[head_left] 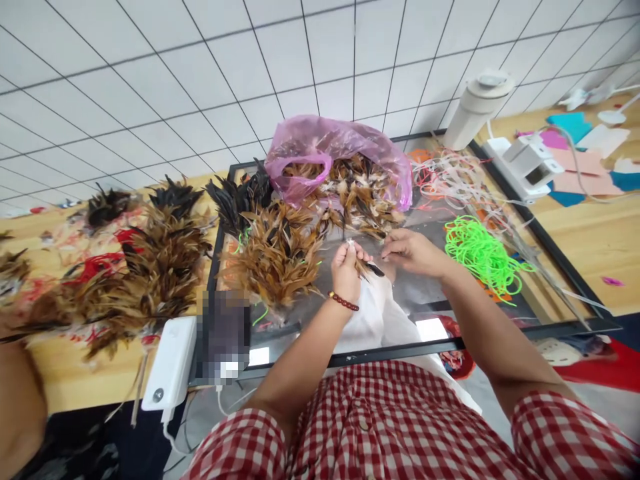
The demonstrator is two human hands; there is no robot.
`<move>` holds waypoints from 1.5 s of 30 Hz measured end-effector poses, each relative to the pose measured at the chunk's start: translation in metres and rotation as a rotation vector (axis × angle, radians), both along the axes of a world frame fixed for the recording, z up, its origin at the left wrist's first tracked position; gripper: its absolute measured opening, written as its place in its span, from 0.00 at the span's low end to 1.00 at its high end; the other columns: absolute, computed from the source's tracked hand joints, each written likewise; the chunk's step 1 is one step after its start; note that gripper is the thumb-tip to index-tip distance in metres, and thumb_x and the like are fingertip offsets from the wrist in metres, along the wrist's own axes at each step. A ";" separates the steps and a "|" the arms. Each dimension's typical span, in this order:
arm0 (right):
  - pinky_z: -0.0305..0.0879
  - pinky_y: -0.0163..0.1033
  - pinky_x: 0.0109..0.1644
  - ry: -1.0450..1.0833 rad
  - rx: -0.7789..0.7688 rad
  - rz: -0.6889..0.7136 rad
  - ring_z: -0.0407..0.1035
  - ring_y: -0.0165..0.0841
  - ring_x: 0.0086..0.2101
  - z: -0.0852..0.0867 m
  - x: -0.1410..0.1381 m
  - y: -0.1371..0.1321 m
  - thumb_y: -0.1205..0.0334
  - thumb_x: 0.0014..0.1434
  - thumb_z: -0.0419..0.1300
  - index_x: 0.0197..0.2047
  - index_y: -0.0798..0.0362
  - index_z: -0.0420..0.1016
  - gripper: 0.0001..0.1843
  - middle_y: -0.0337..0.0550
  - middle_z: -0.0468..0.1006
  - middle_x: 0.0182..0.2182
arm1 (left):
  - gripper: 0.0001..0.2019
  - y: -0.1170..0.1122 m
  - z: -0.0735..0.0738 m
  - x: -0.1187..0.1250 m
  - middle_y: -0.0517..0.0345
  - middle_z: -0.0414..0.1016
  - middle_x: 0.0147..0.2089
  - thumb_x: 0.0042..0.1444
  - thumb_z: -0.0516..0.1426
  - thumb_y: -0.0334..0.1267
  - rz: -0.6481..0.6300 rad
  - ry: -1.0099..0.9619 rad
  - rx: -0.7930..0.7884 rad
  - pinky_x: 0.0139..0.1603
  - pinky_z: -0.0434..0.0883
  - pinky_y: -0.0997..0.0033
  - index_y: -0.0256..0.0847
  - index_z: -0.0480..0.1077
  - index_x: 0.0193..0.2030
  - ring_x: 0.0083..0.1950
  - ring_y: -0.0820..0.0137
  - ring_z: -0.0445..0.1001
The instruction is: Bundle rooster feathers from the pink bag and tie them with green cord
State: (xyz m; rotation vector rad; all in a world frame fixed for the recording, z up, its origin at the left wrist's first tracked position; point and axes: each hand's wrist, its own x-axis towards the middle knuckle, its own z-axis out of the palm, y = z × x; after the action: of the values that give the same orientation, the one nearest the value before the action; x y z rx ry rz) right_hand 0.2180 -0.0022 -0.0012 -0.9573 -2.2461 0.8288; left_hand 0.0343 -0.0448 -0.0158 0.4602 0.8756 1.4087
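Observation:
My left hand (346, 268), with a beaded bracelet at the wrist, is closed around a small bunch of feathers (371, 268). Their brown and dark tips stick out to the right, and something white shows at the top of the fist. Just to the right is my right hand (414, 252), its thumb and fingertips drawn together. Anything between those fingertips is too small to make out. Beyond both hands, loose brown feathers (363, 200) spill from a pink plastic bag (345, 130). A heap of brown feather bunches (277, 257) lies left of my left hand.
Bright green cord (477, 257) and pale tangled strands (450, 177) lie at right on the black-framed glass top (400, 350). A white cylinder (477, 110) stands behind them. At left are more feather bunches (163, 267), a power bank (170, 363) and another person's arm (20, 400).

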 end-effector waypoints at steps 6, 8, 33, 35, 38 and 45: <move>0.70 0.38 0.34 0.545 -0.361 -0.331 0.72 0.31 0.29 0.007 -0.013 -0.008 0.49 0.50 0.74 0.39 0.48 0.82 0.17 0.40 0.81 0.30 | 0.15 -0.003 -0.003 0.001 0.65 0.63 0.26 0.61 0.62 0.45 -0.026 0.024 0.021 0.39 0.72 0.71 0.40 0.66 0.29 0.28 0.77 0.68; 0.71 0.37 0.31 0.623 -0.462 -0.345 0.72 0.30 0.26 0.004 -0.022 -0.011 0.47 0.46 0.77 0.38 0.49 0.82 0.20 0.39 0.80 0.28 | 0.14 -0.004 -0.004 0.002 0.64 0.66 0.26 0.61 0.62 0.45 -0.023 0.074 0.016 0.38 0.71 0.72 0.40 0.68 0.29 0.29 0.76 0.69; 0.65 0.38 0.43 -0.128 -0.235 0.221 0.71 0.33 0.35 0.011 0.011 -0.002 0.59 0.55 0.67 0.37 0.47 0.87 0.07 0.42 0.78 0.34 | 0.14 0.002 0.004 -0.001 0.67 0.61 0.23 0.63 0.62 0.40 -0.011 -0.063 -0.016 0.35 0.68 0.73 0.39 0.65 0.29 0.25 0.78 0.65; 0.64 0.38 0.44 -0.217 -0.189 0.231 0.70 0.33 0.35 0.008 0.008 -0.002 0.62 0.56 0.65 0.33 0.49 0.86 0.06 0.42 0.77 0.31 | 0.14 0.002 0.004 0.000 0.67 0.61 0.23 0.62 0.62 0.40 -0.003 -0.086 -0.017 0.35 0.68 0.73 0.39 0.65 0.29 0.25 0.78 0.65; 0.63 0.39 0.44 -0.181 -0.182 0.202 0.69 0.33 0.34 0.008 0.002 -0.003 0.63 0.58 0.62 0.30 0.53 0.82 0.09 0.44 0.77 0.30 | 0.15 0.003 0.000 0.001 0.67 0.62 0.23 0.61 0.64 0.41 0.010 -0.115 -0.010 0.34 0.68 0.72 0.39 0.65 0.28 0.25 0.78 0.65; 0.67 0.38 0.34 0.645 -0.515 -0.381 0.69 0.30 0.26 -0.003 -0.045 -0.018 0.42 0.51 0.72 0.33 0.50 0.75 0.20 0.38 0.77 0.26 | 0.16 0.005 -0.010 0.003 0.64 0.70 0.25 0.50 0.71 0.44 0.017 -0.107 0.005 0.37 0.69 0.73 0.38 0.70 0.28 0.28 0.77 0.70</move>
State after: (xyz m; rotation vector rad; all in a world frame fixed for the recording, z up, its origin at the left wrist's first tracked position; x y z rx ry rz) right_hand 0.1729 -0.0205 -0.0037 -1.0919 -1.2763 1.3314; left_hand 0.0377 -0.0400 -0.0259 0.3783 0.7914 1.4381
